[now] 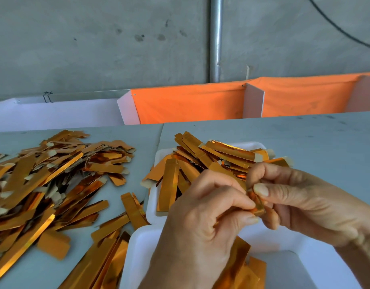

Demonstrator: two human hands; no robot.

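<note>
Left hand (200,222) and right hand (305,203) are both pinching one gold card strip (257,206) over the white tray (138,247), nr bench's near edge. Strip judged light, thin, foil-slick, creasing easily; fingertips are gripping it at edges, pref. by folds.

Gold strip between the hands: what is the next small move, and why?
Probably press the fold home. The left hand and right hand both pinch the gold strip at their fingertips above the white tray. The strip looks bent but not flat, so I would finish the crease before letting go.
</note>
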